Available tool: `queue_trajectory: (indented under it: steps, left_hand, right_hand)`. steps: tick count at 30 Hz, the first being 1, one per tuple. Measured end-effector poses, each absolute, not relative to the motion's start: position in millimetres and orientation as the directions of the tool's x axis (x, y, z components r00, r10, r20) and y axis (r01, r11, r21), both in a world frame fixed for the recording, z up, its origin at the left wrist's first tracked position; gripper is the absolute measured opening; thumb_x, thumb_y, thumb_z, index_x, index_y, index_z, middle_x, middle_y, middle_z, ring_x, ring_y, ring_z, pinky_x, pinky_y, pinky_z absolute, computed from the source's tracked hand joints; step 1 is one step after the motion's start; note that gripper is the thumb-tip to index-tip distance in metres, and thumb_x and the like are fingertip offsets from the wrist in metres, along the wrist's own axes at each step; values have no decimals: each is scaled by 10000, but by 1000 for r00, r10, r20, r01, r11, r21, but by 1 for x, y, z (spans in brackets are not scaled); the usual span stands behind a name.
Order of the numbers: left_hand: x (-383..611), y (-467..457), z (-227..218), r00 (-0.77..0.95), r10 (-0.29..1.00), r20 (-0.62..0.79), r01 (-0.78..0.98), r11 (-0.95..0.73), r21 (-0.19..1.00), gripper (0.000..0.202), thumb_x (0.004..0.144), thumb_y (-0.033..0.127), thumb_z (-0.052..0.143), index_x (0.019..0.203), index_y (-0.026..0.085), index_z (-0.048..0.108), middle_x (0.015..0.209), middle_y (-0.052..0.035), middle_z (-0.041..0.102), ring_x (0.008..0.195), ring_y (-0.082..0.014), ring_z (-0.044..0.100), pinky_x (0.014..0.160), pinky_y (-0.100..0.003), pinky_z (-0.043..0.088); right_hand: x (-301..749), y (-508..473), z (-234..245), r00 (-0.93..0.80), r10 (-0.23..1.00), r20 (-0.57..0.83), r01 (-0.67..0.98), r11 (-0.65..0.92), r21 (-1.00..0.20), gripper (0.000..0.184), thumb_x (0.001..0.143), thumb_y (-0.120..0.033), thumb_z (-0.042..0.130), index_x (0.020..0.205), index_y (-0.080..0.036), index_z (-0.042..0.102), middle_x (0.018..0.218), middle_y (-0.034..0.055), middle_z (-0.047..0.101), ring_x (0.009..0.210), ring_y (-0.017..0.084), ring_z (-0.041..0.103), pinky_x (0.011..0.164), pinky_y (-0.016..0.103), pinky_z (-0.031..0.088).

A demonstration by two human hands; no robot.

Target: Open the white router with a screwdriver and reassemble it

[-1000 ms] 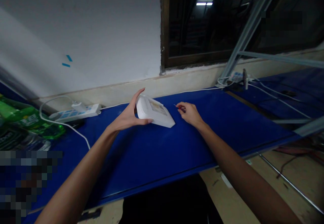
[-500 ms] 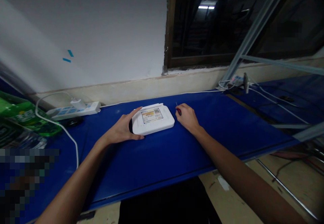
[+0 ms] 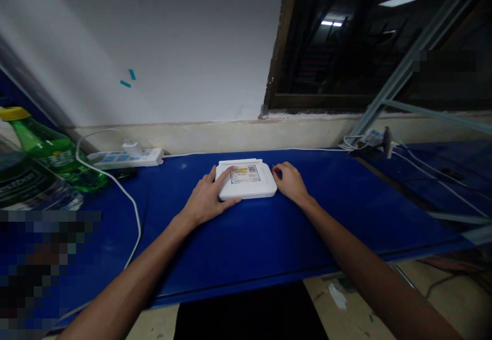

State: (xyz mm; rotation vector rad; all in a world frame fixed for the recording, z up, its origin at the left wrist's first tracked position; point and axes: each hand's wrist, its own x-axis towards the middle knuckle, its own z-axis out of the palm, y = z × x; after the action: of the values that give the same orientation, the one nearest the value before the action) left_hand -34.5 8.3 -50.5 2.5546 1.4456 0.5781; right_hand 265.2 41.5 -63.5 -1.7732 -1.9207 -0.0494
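A flat white plastic box (image 3: 248, 186), router-like and with rounded corners, lies on the blue table. Its top carries a printed label (image 3: 245, 174) with a square code at one corner. My left hand (image 3: 207, 192) grips the box's left end, thumb along the near edge and index finger across the top. Close by the right end, my right hand (image 3: 289, 180) is closed around a small red-handled screwdriver (image 3: 277, 174). Most of that tool is hidden by the fingers; only a bit of red handle and a hint of thin shaft show.
On the left stand a green bottle (image 3: 57, 150) with a yellow cap and a dark-labelled bottle (image 3: 26, 181). A white power strip (image 3: 149, 157) lies along the wall, its cable (image 3: 132, 204) running forward. Metal frame bars (image 3: 407, 58) and cords are at the right.
The view has shifted a little left. My left index finger now lies across the box top. My right hand has come closer to the box's right end, and less of the screwdriver shows.
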Motion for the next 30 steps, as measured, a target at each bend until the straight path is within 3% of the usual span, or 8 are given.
queue_trajectory:
  steps: [10, 20, 30]
  left_hand:
    - [-37, 11, -56, 451, 846, 286, 770, -530, 354, 940, 894, 689, 593, 1632, 319, 144, 1627, -152, 294, 1449, -396, 359, 1152, -573, 362]
    - [-28, 1, -58, 386, 875, 293, 802, -475, 362, 913, 900, 706, 554, 1610, 224, 242, 1589, -225, 281, 1404, -454, 394, 1102, -600, 407]
    - [-30, -1, -55, 339, 914, 222, 860, -397, 320, 977, 898, 762, 500, 1636, 207, 179, 1629, -254, 188, 1404, -505, 383, 1106, -619, 392]
  right_hand:
    - [258, 43, -64, 85, 910, 406, 939, 62, -337, 247, 973, -282, 512, 935, -206, 743, 977, 93, 706, 848, 214, 663, 678, 295, 432]
    - [260, 47, -68, 75, 898, 433, 921, 104, -376, 285, 992, -344, 511, 882, -210, 737, 934, 83, 698, 837, 211, 651, 692, 293, 439]
    - [262, 46, -64, 92, 856, 509, 856, 193, -480, 236, 953, -315, 554, 828, -193, 713, 882, 78, 670, 857, 211, 627, 779, 311, 449]
